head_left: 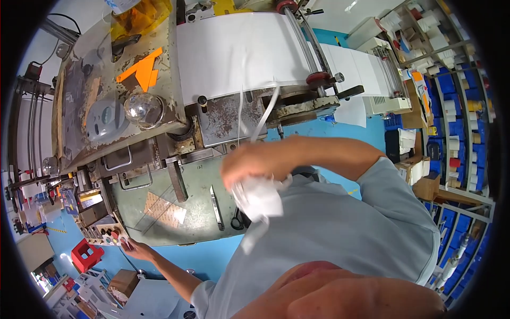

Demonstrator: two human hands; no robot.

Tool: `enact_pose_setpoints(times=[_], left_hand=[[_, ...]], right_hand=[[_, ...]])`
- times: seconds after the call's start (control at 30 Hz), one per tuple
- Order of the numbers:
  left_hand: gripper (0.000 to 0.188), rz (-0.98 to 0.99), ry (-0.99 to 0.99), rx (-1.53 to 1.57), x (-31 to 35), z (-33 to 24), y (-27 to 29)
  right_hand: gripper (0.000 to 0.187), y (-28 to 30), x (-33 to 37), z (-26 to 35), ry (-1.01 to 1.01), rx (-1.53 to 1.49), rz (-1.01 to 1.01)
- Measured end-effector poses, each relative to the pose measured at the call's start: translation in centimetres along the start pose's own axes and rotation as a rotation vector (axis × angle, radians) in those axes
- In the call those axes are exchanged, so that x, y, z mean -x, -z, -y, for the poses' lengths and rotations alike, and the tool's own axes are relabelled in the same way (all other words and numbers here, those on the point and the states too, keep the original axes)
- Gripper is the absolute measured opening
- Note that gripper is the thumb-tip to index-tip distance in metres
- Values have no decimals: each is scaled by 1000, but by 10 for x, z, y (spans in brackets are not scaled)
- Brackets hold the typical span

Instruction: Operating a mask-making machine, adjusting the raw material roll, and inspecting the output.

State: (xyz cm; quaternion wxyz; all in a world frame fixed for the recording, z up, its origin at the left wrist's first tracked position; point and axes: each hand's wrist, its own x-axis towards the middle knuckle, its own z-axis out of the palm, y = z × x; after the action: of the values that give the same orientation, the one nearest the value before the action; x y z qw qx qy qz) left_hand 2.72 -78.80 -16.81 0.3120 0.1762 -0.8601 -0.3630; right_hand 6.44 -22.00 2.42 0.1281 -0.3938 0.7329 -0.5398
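My right hand [252, 162] is closed round a crumpled bunch of white strips [260, 199], somewhat blurred, in front of my chest. From it, thin white strips [265, 114] run up to the near edge of the white sheet [239, 50] lying across the machine. Far to the left, my left hand [139, 250] reaches a small control panel [109, 232] with coloured round buttons. Its fingers stretch to the panel's edge and hold nothing that I can see; whether they press a button is too small to tell.
A worn metal machine block [226, 119] stands beyond my right hand. On the green bench top [196, 228] lie a utility knife [217, 207], black-handled scissors [237, 219] and a patterned piece [162, 210]. Orange offcuts [143, 69] rest on the machine's upper plate. A red stool [86, 255] stands lower left.
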Motion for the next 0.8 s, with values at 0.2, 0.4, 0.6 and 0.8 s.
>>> enact_pose_setpoints(times=[0.2,0.4,0.6,0.8], left_hand=[[44,649,-71,723,119,-271,-4],[75,870,-597,486,175,-396,-17],[46,777,-414,494,178,-401,-19],[50,793,-94,661,192,-413,-29]], right_hand=[[27,-1,-3,5,96,-33,-84],[30,-7,7,26,24,88,-166],[42,6,14,25,-3,-76,-29],[78,36,46,22,-83,-133,-105]])
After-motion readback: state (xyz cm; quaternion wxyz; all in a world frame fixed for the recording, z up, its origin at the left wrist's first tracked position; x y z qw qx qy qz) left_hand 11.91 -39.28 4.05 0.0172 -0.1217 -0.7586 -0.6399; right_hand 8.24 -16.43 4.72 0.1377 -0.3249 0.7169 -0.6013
